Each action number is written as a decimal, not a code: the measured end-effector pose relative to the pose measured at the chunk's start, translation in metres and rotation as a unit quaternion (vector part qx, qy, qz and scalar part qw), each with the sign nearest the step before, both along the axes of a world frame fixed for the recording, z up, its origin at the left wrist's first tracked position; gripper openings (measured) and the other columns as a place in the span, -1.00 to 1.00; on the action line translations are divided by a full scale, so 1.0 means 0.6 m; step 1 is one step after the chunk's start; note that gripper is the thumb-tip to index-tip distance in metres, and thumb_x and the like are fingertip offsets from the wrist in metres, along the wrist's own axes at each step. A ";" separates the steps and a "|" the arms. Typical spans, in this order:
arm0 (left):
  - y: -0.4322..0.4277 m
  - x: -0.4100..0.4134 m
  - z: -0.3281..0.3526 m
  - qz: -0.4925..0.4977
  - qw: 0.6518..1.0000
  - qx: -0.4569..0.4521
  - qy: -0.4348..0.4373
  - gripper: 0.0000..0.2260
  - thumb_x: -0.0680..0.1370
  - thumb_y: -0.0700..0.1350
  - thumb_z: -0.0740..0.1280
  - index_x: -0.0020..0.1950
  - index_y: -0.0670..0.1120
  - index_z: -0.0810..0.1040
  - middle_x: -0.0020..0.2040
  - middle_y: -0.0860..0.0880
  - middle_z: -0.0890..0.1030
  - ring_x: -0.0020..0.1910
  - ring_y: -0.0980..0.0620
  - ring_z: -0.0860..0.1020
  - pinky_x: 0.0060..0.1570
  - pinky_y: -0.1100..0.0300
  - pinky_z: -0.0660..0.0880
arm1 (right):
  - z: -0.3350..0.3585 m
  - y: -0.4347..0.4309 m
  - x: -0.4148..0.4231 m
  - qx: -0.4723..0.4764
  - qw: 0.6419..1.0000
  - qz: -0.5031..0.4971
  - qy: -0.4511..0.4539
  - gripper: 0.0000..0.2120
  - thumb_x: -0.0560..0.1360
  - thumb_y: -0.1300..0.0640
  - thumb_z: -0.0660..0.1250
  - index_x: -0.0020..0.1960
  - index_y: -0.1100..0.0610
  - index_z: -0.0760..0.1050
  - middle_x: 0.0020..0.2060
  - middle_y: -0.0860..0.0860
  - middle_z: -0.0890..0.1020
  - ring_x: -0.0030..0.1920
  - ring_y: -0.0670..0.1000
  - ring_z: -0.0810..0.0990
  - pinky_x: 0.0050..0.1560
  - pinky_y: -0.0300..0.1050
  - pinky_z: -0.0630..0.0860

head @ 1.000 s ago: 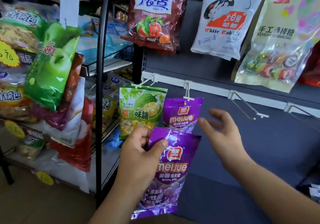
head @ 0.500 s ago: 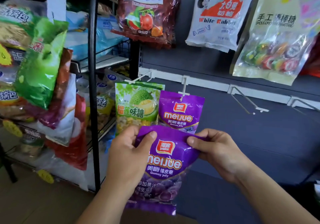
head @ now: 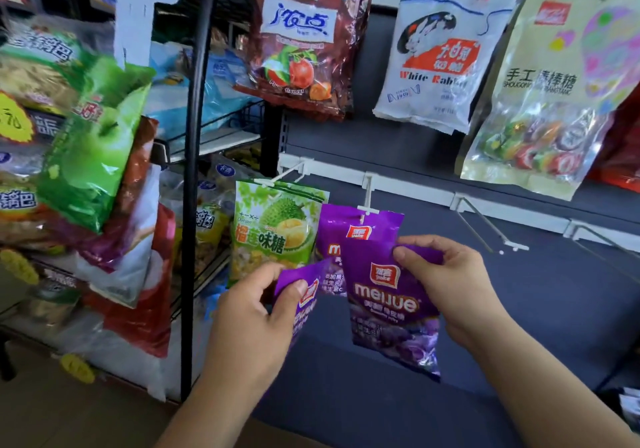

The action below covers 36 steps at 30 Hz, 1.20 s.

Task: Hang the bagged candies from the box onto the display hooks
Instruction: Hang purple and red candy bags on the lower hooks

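Grey display wall (head: 519, 309) with white hooks (head: 516, 247) beside a crowded snack rack (head: 194, 205)

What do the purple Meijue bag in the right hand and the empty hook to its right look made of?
Purple Meijue bag: glossy plastic film, possibly foil-lined; bright glints, crinkles at its bottom. Empty hook: likely thin metal wire, white-tipped; slim, straight, grey.

The purple gummy bag (head: 391, 305) I hold is glossy plastic foil (it shines), the display hook (head: 367, 198) white plastic, the back panel (head: 519, 291) matt grey.
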<state>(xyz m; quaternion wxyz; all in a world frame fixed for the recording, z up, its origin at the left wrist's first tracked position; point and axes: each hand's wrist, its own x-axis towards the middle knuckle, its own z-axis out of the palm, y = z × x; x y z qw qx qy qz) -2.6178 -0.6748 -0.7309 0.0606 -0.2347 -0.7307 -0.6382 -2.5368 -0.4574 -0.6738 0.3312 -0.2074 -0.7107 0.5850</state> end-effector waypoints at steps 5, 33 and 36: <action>-0.007 -0.008 0.005 0.025 1.000 0.005 0.019 -0.92 0.60 -0.03 0.38 -0.03 0.17 0.60 -0.17 0.22 0.69 -0.15 0.14 0.69 -0.13 -0.01 0.68 | 0.027 -0.004 -0.051 -0.016 1.000 -0.003 0.011 -0.98 0.51 0.25 0.50 -0.10 0.16 0.69 -0.23 0.19 0.76 -0.30 0.09 0.73 -0.23 0.01 0.68; 0.011 -0.007 0.017 -0.070 0.989 0.094 -0.088 -0.95 0.55 -0.04 0.45 -0.01 0.09 0.67 -0.14 0.04 0.74 -0.20 0.01 0.74 -0.21 -0.05 0.71 | -0.021 -0.056 -0.013 0.041 0.984 0.167 -0.046 -0.90 0.39 0.17 0.54 -0.15 0.19 0.71 -0.15 0.17 0.76 -0.12 0.08 0.74 -0.07 -0.02 0.67; 0.020 -0.012 0.009 -0.052 0.992 0.095 -0.069 -0.92 0.57 -0.06 0.43 0.05 0.10 0.66 -0.09 0.06 0.74 -0.14 0.07 0.73 -0.17 0.04 0.70 | -0.008 -0.050 -0.017 0.061 0.990 0.125 -0.039 -0.96 0.46 0.26 0.52 -0.16 0.22 0.70 -0.22 0.16 0.76 -0.24 0.02 0.72 -0.25 -0.15 0.60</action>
